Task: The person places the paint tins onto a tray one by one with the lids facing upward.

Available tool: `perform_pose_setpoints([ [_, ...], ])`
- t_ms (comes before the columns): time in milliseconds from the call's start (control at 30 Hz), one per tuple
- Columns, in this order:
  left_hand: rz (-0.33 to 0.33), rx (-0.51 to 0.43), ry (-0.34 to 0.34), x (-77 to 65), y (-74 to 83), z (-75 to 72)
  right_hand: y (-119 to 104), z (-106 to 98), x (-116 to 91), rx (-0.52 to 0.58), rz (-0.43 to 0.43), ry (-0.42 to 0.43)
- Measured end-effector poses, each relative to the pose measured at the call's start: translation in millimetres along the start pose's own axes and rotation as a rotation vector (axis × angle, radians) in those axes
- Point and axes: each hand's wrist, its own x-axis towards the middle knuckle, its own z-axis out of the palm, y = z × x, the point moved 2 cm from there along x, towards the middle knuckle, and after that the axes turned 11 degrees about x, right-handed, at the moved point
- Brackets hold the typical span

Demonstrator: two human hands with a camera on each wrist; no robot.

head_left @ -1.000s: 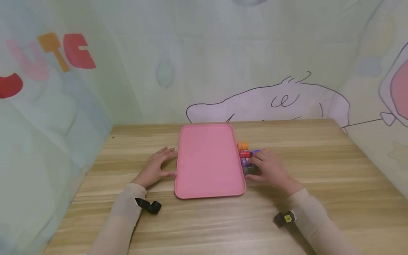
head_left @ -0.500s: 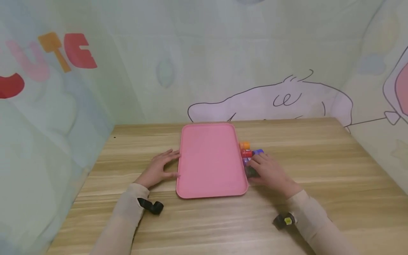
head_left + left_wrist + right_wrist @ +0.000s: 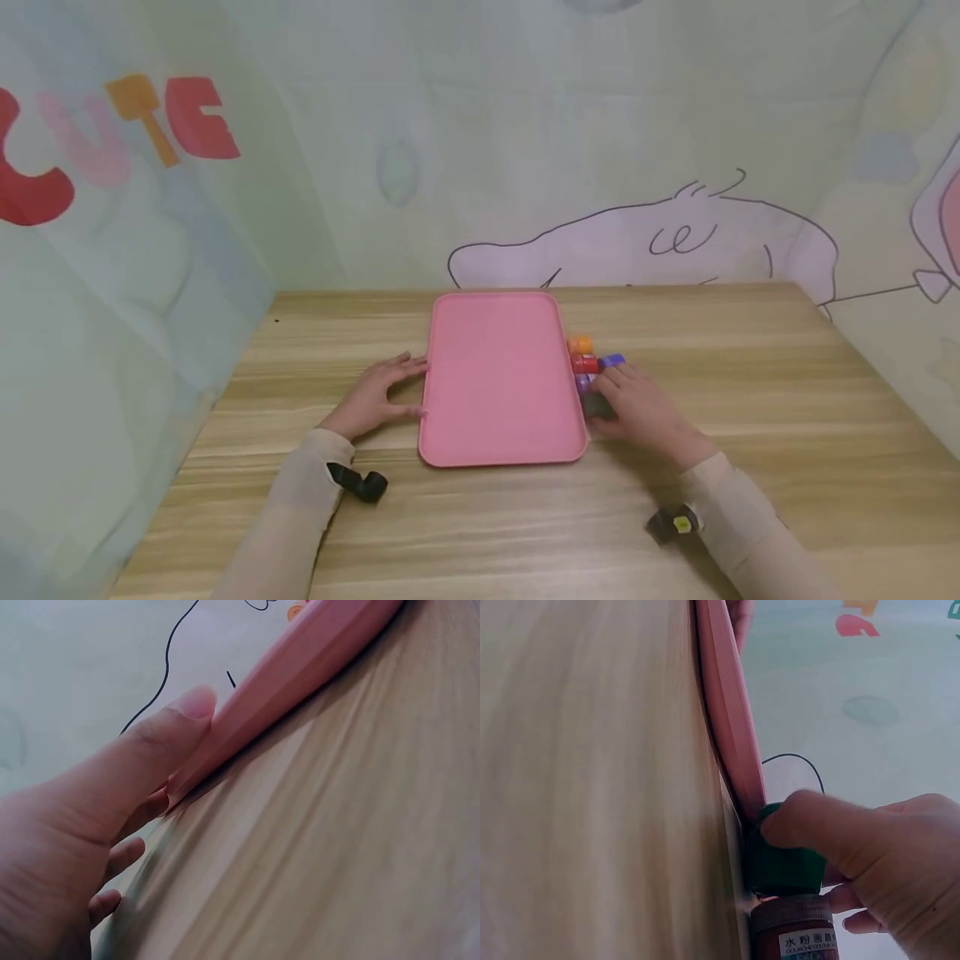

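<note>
Right hand (image 3: 645, 412) has drawn toward the bottom of the frame since 1 s earlier, leaving the blue bottle (image 3: 612, 361) more exposed. Left hand (image 3: 375, 396) now meets the pink tray (image 3: 502, 379) with its fingertips, which previously stood just short of it.

Left hand: fingers and thumb spread, no grip, thumb and fingertips touching the tray's left side. Right hand: thumb and bent fingers pinch the green bottle (image 3: 784, 864), right of center in the head view, just beside the tray's lower right edge.

Above it along that edge are 3 bottles: purple (image 3: 586, 383), red (image 3: 586, 364) and orange (image 3: 580, 345). Blue is immediately right of red. Right wrist view shows a labelled jar (image 3: 795, 930) beside the green bottle; its color is unclear.

Tray rests at center frame on the wood-grain table (image 3: 495, 533). Backdrop (image 3: 360, 167) carries 4 letters, "CUTE", upper left.
</note>
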Motion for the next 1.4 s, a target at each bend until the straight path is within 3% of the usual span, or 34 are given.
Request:
perform_pose_setpoints([
  [500, 0.031, 0.009, 0.037, -0.8, -0.2, 0.1, 1, -4, -2, 0.095, 0.096, -0.005],
  [767, 0.030, 0.022, 0.049, -1.0, 1.5, -0.7, 0, -4, -1, 0.162, 0.067, 0.078],
  [1000, 0.042, 0.033, 0.057, -0.4, 3.9, -1.6, -11, -4, 3, 0.317, 0.049, 0.087],
  [1233, 0.019, -0.003, 0.030, -0.8, 2.0, -0.2, -26, 1, 10, 0.457, 0.121, 0.009],
  [1400, 0.015, -0.018, 0.031, -0.8, 1.8, -1.1, -34, 7, 17, 0.493, 0.149, -0.032],
])
